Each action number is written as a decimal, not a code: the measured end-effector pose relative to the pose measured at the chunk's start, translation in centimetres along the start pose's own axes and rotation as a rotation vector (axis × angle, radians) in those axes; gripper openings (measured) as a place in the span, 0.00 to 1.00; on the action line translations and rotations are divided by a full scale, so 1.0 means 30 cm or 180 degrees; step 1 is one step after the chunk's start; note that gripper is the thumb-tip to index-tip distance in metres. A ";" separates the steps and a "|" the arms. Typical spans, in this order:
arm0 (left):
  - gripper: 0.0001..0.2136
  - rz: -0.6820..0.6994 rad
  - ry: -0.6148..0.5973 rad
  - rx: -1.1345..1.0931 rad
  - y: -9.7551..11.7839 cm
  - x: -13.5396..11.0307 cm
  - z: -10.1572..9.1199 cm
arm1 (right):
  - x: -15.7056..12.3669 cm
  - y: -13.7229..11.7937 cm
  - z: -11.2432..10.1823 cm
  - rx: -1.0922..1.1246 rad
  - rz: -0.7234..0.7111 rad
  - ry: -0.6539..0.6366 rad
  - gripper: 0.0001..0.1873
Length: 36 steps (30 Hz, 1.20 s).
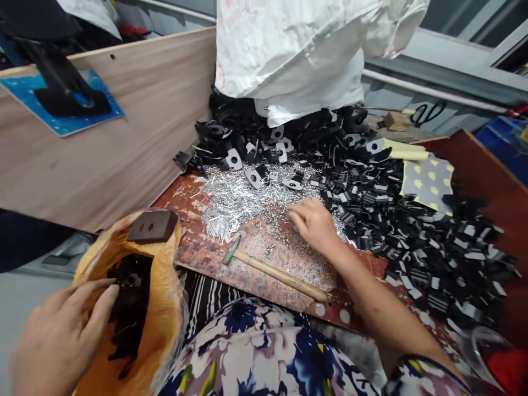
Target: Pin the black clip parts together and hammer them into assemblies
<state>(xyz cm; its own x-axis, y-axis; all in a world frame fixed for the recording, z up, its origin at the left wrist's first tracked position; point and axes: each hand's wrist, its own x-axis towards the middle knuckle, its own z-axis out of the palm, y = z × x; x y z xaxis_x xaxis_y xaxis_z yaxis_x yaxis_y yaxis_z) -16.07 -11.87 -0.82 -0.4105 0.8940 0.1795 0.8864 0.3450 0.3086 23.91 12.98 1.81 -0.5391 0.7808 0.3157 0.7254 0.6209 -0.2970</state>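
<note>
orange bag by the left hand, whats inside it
Black parts show in the mouth of the orange bag, by the left hand. Its wall hides how deep they go.

Right hand (315, 224) on silver pins (231, 198); left hand (61, 335) at orange bag (165, 308) (black parts inside).

A small workshop: heaped black clips (412, 231), metal pins (231, 198), a hammer (272, 269).

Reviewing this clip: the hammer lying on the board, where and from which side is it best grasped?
Take the hammer by its wooden handle near the free end, from above on the person's side, probably. It lies flat with that stretch bare, while its head sits among scattered silver pins. The right hand is nearest.
</note>
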 end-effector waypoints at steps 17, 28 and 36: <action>0.22 -0.1477 -0.2830 -0.5479 0.634 0.128 0.167 | -0.099 -0.101 0.039 0.1842 -0.1200 -0.0322 0.16; 0.15 -0.2112 -0.2655 -0.5446 0.646 0.084 0.166 | 0.270 0.380 -0.028 -0.0470 0.1663 0.0120 0.14; 0.13 -0.1615 -0.2332 -0.4773 0.594 0.059 0.185 | 0.264 0.336 0.002 -0.0520 0.1356 0.0295 0.19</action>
<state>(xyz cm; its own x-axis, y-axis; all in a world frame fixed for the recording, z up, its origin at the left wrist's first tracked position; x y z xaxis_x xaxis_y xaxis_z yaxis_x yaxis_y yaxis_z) 0.17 -2.54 -0.20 -0.0122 0.8696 -0.4935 -0.4115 0.4455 0.7951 26.91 25.44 1.26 -0.1434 0.9499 0.2777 0.9359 0.2214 -0.2742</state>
